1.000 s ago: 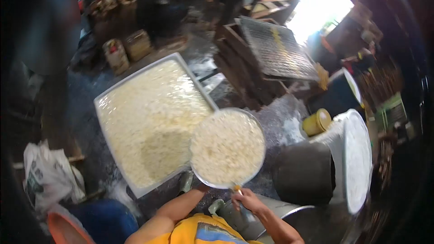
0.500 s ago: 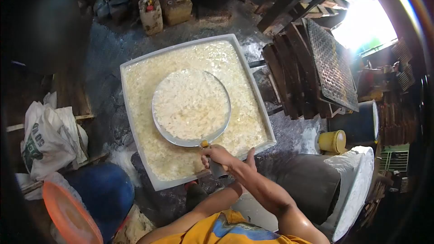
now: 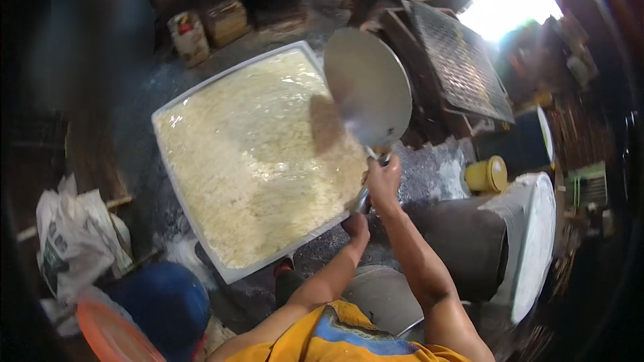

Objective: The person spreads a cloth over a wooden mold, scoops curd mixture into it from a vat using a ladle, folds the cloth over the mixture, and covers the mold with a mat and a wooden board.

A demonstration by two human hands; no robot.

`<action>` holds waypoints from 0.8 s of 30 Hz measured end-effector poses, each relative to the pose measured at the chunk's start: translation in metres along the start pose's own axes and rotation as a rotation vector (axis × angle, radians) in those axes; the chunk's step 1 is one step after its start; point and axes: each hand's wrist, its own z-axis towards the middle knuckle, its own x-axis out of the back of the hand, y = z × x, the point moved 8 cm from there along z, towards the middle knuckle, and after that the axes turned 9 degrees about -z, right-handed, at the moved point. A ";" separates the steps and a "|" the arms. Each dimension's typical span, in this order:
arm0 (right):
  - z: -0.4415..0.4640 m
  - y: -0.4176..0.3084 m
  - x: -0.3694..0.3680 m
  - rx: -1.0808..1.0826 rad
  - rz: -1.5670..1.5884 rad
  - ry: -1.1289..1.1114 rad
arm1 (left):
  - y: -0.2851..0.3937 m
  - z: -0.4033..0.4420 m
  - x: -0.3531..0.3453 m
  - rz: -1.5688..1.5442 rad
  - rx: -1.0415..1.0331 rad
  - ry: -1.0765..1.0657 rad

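Note:
My right hand [image 3: 384, 177] grips the handle of a large round metal pan [image 3: 369, 87]. The pan is raised and steeply tilted over the right edge of the tray, its smooth grey face showing. At the lower end of the handle is my left hand [image 3: 357, 226], closed around it beside the tray's near right corner; its fingers are partly hidden. A wide white square tray [image 3: 194, 236] holds a pale, wet, lumpy mass [image 3: 248, 161] with a shiny surface.
Dark wooden racks with a mesh panel [image 3: 463, 60] lean behind the pan. On the right are a yellow bucket [image 3: 486, 174] and a large drum [image 3: 530, 248] with a white rim. A blue barrel [image 3: 161, 305], an orange basin [image 3: 111, 328] and white sacks [image 3: 77, 238] are at left.
The pan, full of the pale mass before, has moved right and tipped up, and none shows on it now. My left hand has closed on the handle's end.

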 end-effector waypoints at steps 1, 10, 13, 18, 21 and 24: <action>0.003 -0.001 0.040 0.040 0.082 0.054 | 0.005 -0.010 -0.011 -0.212 -0.054 -0.037; -0.176 0.185 0.522 -0.096 0.808 0.399 | -0.071 -0.190 -0.019 -0.001 0.098 -0.353; -0.299 0.393 0.643 -0.254 0.716 0.292 | -0.148 -0.294 0.073 0.200 -0.091 -0.137; -0.574 0.726 0.804 -0.733 1.029 0.466 | -0.427 -0.498 0.104 0.907 -0.274 -0.576; -0.718 0.901 0.876 -0.953 1.181 0.874 | -0.646 -0.650 0.086 1.250 -0.110 -0.948; -0.813 1.032 0.905 -1.188 1.292 1.367 | -0.825 -0.796 0.080 1.425 0.075 -1.316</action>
